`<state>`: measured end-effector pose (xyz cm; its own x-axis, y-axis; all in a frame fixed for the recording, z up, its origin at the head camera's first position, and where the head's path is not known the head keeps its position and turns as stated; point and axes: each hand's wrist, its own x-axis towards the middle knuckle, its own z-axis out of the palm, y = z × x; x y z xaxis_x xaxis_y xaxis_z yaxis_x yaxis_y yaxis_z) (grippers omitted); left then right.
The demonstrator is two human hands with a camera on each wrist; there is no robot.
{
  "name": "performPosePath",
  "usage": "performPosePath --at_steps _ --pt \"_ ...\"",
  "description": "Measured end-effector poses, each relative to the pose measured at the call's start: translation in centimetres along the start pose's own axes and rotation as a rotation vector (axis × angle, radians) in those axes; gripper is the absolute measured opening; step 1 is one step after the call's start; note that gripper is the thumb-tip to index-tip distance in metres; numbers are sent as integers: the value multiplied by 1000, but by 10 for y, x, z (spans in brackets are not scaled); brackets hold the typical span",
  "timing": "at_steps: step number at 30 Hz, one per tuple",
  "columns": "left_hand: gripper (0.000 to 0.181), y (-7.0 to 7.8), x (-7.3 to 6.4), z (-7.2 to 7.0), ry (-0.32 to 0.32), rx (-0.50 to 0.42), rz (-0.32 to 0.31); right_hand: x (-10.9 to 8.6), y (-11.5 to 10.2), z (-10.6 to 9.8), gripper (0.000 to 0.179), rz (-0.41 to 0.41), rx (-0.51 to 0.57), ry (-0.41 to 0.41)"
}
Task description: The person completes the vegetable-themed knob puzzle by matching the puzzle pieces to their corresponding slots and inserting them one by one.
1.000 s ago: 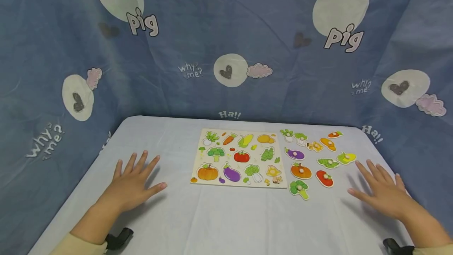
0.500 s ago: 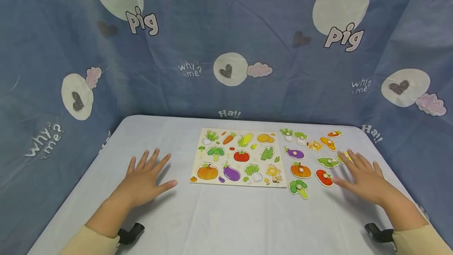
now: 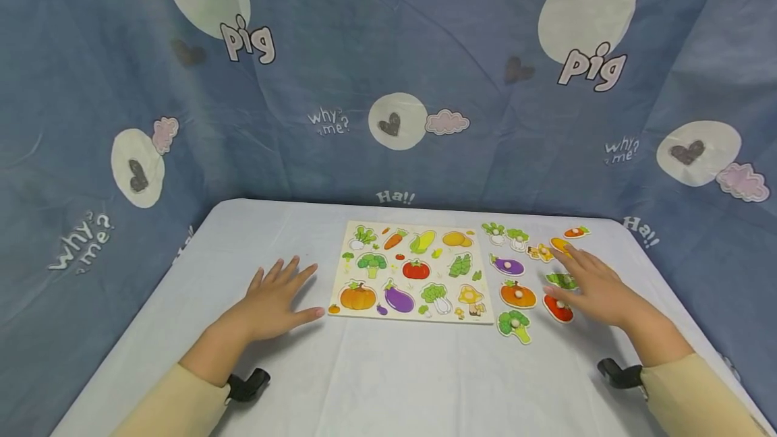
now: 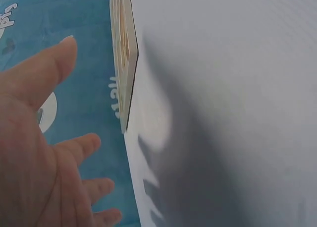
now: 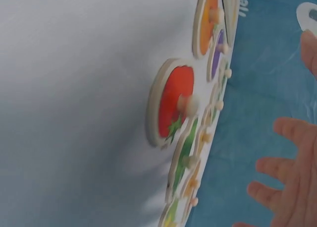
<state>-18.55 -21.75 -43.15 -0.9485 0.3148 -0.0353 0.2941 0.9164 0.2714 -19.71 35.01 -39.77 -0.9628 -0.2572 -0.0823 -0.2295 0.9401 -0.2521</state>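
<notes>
My left hand (image 3: 273,305), fingers spread, hovers over the table left of a wooden vegetable puzzle board (image 3: 437,268) and holds nothing. Its thumb points toward the board's edge (image 4: 130,73) in the left wrist view. My right hand (image 3: 597,288) is held above the loose knobbed pieces, fingers extended and apart from them. Under or near its fingers lie the tomato piece (image 3: 557,309), the green pea-pod piece (image 3: 562,280) and the potato piece (image 3: 560,245), each partly covered. The tomato piece's wooden knob (image 5: 188,105) stands out in the right wrist view.
Left of the right hand lie the pumpkin piece (image 3: 517,295), eggplant piece (image 3: 506,266) and broccoli piece (image 3: 514,326). A carrot piece (image 3: 577,232) and several others sit farther back. A white cloth (image 3: 400,383) covers the table; a blue printed curtain (image 3: 340,167) hangs behind.
My right hand has moved left and forward, from the table's right side to above the pieces, covering the yellow-green piece. My left hand has moved right, closer to the board.
</notes>
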Motion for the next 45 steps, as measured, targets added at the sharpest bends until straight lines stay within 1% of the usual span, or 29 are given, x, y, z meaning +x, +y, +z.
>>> performPosePath --at_steps 3,8,12,16,18,23,31,37,41,45 --pt "93 3 6 0 -24 -8 5 8 -6 -1 88 0 21 -6" --pt "97 5 16 6 -74 -15 -2 21 -12 -1 82 11 74 -37" --pt "100 10 24 8 -109 -22 -1 32 -15 0 76 18 96 -53" --pt "101 15 30 7 -129 -31 -3 43 -15 1 69 -6 102 -22" --pt "100 18 33 6 -135 -51 -1 48 -14 1 66 -15 112 -9" --pt "98 22 36 5 -144 -76 3 60 -14 4 61 -9 149 -3" --pt "103 20 44 7 -165 -109 20 81 -22 6 56 0 168 6" --pt "104 18 48 11 -188 -115 -5 99 -29 8 51 3 195 4" --pt "104 15 50 15 -197 -111 -11 111 -27 10 49 23 235 -2" --pt "104 12 50 18 -199 -98 -1 122 -24 12 46 49 263 -6"
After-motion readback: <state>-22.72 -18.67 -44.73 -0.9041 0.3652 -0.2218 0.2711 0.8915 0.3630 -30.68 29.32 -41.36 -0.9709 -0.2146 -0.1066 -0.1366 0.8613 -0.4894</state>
